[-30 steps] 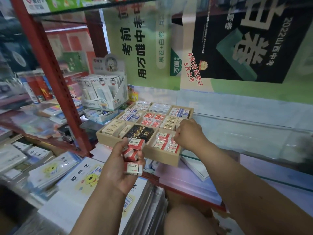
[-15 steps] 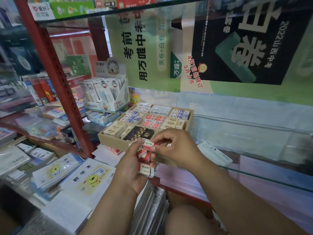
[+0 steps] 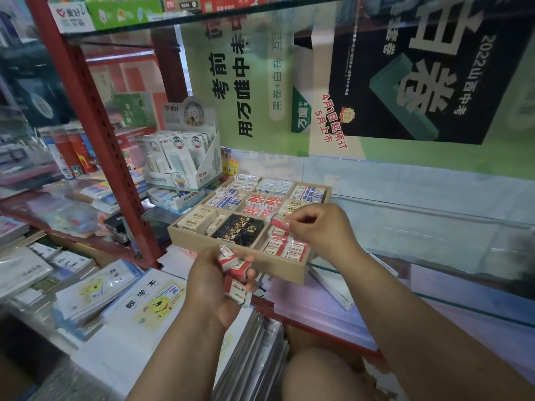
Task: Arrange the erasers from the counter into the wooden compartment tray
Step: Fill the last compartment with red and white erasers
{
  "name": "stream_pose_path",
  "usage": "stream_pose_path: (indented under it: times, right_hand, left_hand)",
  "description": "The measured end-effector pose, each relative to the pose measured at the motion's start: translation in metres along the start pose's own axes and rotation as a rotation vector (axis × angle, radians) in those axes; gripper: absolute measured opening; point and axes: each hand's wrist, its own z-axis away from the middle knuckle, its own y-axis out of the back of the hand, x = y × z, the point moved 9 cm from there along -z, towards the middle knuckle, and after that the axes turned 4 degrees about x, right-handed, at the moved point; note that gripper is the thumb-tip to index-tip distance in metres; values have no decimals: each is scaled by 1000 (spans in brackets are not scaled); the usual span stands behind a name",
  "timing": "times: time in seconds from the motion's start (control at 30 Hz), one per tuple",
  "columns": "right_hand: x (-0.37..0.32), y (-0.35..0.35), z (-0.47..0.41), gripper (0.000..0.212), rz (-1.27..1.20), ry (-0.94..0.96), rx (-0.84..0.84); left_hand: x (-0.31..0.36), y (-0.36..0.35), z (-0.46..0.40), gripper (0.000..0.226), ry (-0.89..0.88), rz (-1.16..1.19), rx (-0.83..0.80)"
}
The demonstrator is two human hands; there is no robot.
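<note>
Since half a second ago, my right hand [image 3: 320, 231] has carried one red-and-white eraser [image 3: 280, 222] off the stack, over the wooden tray [image 3: 262, 263], above its near-right compartment. Its grip pinches that eraser between fingertips. My left hand [image 3: 215, 285] curls round the remaining erasers [image 3: 236, 273] just before the tray's front wall. Right of the tray, I see bare glass shelf [image 3: 434, 244].

A stationery shop is shown: red metal shelving [image 3: 95, 134] is stocked with boxed goods, a retail display carton [image 3: 185, 157] of carded items is set out, exercise books [image 3: 144, 296] are stacked below, and a printed exam-paper advertisement [image 3: 405, 70] (in Chinese) is hung behind the glass shelf [image 3: 434, 227].
</note>
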Motion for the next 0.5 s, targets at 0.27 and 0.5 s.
stream_pose_path:
  times: [0.27,0.5]
  right_hand:
    - [29,-47,-22,16,402,23,-245]
    - [41,-59,-32,18,567,33,-231]
  left_hand:
    - [1,0,2,25,-14,17,-32]
    - [1,-1,-2,33,-14,-38,-96]
